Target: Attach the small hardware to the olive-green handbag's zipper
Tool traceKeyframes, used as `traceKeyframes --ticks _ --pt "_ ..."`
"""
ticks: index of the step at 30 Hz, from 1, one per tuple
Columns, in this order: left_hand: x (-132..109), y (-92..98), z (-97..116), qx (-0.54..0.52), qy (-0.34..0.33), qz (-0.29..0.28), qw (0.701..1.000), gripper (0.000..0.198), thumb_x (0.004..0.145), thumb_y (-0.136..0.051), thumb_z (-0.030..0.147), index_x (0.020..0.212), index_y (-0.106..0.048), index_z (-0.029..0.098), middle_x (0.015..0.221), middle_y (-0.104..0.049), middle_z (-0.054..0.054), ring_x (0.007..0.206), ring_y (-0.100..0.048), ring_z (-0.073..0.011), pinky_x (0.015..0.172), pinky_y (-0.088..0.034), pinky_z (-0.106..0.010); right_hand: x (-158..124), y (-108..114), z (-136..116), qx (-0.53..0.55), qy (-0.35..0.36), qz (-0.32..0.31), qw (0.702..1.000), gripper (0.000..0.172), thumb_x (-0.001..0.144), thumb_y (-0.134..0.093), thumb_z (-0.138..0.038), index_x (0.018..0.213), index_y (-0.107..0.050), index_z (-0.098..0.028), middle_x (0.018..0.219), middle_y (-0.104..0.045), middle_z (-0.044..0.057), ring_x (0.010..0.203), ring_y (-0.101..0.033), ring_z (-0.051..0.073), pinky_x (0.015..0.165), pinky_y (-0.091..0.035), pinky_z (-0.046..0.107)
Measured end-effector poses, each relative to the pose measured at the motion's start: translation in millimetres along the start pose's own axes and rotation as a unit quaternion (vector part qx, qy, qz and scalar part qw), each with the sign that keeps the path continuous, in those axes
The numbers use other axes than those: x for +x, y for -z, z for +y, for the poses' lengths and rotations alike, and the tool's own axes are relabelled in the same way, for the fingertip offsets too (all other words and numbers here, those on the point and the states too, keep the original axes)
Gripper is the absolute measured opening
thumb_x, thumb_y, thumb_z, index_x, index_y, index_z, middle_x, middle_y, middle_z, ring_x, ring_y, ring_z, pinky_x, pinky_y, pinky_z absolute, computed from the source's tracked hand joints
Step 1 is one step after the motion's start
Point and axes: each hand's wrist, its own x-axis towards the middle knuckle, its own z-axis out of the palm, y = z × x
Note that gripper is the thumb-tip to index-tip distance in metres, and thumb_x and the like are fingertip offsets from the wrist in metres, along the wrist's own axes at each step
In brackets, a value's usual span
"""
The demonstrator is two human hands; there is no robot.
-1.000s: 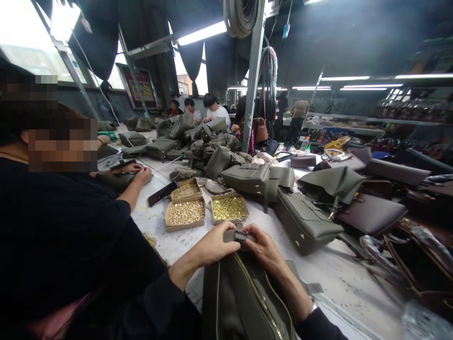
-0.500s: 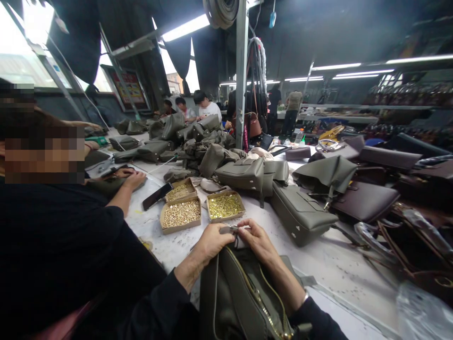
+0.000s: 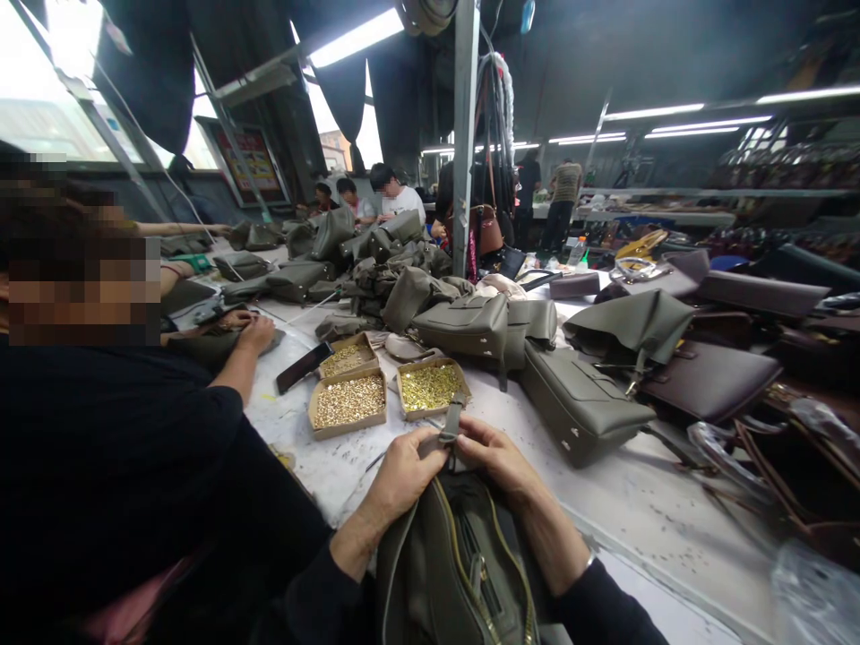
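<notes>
An olive-green handbag (image 3: 440,564) with a gold zip, its top unzipped, lies at the table's near edge in front of me. At its far end my left hand (image 3: 407,470) pinches a short olive strap (image 3: 451,421) between thumb and fingers. My right hand (image 3: 501,457) is closed on the same strap from the other side, fingertips close to the left thumb. The strap's free end sticks up above my fingers, in front of a cardboard tray of yellow-gold metal pieces (image 3: 463,408). What lies under my fingertips is hidden.
Beside that tray stand two more cardboard trays of small gold parts (image 3: 348,425) and a black phone (image 3: 304,367). Olive bags (image 3: 584,394) are heaped beyond and to the right, with dark brown bags (image 3: 716,372) farther right. A co-worker (image 3: 121,430) sits close on my left.
The strap's end has come up and now stands above my fingers. The bag's opening shows more of its inside. The view has shifted slightly.
</notes>
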Motion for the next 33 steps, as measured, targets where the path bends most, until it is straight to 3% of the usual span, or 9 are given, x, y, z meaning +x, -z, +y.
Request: traceKeyframes --ticks 5,9,14,19,22,25,29,31,33 --pt "-5.9 -10.1 -1.0 0.047 -0.005 0.089 0.995 0.022 0.082 -0.06 0.024 0.097 -0.074 0.019 0.091 -0.078 -0.003 0.087 -0.071 -0.0223 0.081 -0.052 -0.03 1.1 0.2 4.2 0.011 0.015 0.022 1.0 0.062 0.068 -0.09 -0.047 0.123 -0.072 -0.026 0.108 -0.074 0.005 0.097 -0.068 0.024 0.093 -0.051 0.038" --pt "-10.7 -19.3 -9.0 0.073 -0.048 0.145 0.986 0.019 0.082 -0.059 0.02 0.097 -0.072 0.021 0.092 -0.076 -0.002 0.088 -0.07 -0.0215 0.082 -0.052 -0.03 -4.3 -3.7 -1.7 -0.076 0.1 0.008 0.992 0.031 0.082 -0.08 -0.045 0.107 -0.079 -0.027 0.104 -0.07 0.004 0.101 -0.064 0.024 0.094 -0.05 0.037" --pt "-22.3 -25.8 -29.3 0.078 -0.17 0.209 0.96 0.012 0.091 -0.06 0.023 0.098 -0.069 0.021 0.094 -0.075 -0.005 0.091 -0.07 -0.0217 0.086 -0.053 -0.032 -22.1 -9.7 -4.9 -0.262 0.246 0.008 0.933 0.018 0.096 -0.066 -0.039 0.101 -0.082 -0.033 0.103 -0.067 0.005 0.102 -0.064 0.023 0.092 -0.05 0.034" --pt "-31.4 -30.3 -48.6 0.046 -0.227 0.201 0.952 0.014 0.093 -0.059 0.022 0.106 -0.065 0.023 0.1 -0.075 -0.006 0.096 -0.071 -0.0213 0.089 -0.056 -0.033 -40.6 -10.6 -2.5 -0.41 0.289 -0.014 0.865 0.025 0.099 -0.061 -0.028 0.114 -0.078 -0.041 0.108 -0.072 0.006 0.101 -0.065 0.024 0.086 -0.053 0.038" --pt "-32.5 -30.0 -53.2 0.052 -0.255 0.194 0.946 0.018 0.094 -0.057 0.021 0.11 -0.064 0.024 0.103 -0.075 -0.007 0.099 -0.071 -0.0225 0.09 -0.057 -0.035 -43.9 -13.3 -4.0 -0.428 0.293 -0.03 0.854 0.032 0.099 -0.059 -0.024 0.118 -0.076 -0.043 0.11 -0.072 0.006 0.102 -0.064 0.025 0.086 -0.053 0.04" --pt "-32.4 -28.8 -53.3 0.077 -0.299 0.2 0.93 0.024 0.094 -0.055 0.018 0.116 -0.061 0.024 0.104 -0.074 -0.008 0.099 -0.071 -0.0224 0.089 -0.057 -0.035 -42.6 -9.9 -6.0 -0.395 0.261 -0.046 0.88 0.03 0.097 -0.058 -0.026 0.113 -0.078 -0.041 0.108 -0.071 0.008 0.103 -0.064 0.026 0.088 -0.053 0.041" --pt "-29.0 -30.6 -54.0 0.095 -0.373 0.202 0.901 0.033 0.09 -0.054 0.011 0.12 -0.055 0.024 0.1 -0.073 -0.009 0.094 -0.07 -0.0231 0.083 -0.057 -0.037 -27.9 12.9 -19.0 -0.276 0.084 -0.063 0.956 0.021 0.086 -0.064 -0.031 0.086 -0.085 -0.03 0.101 -0.073 0.011 0.097 -0.067 0.032 0.086 -0.054 0.045" --pt "-25.7 -34.4 -56.9 0.095 -0.383 0.211 0.894 0.035 0.087 -0.054 0.01 0.119 -0.054 0.024 0.097 -0.073 -0.009 0.09 -0.069 -0.0238 0.08 -0.057 -0.039 -11.8 22.6 -35.7 -0.265 -0.013 -0.054 0.963 0.018 0.074 -0.069 -0.027 0.084 -0.084 -0.026 0.094 -0.075 0.011 0.094 -0.068 0.033 0.086 -0.054 0.046" --pt "-23.0 -41.7 -61.1 0.093 -0.379 0.228 0.892 0.035 0.086 -0.055 0.011 0.119 -0.054 0.023 0.094 -0.072 -0.009 0.086 -0.069 -0.0246 0.076 -0.056 -0.04 8.3 23.9 -58.2 -0.298 -0.076 -0.085 0.948 0.033 0.065 -0.072 -0.023 0.096 -0.083 -0.025 0.102 -0.076 0.011 0.1 -0.067 0.035 0.091 -0.052 0.047"
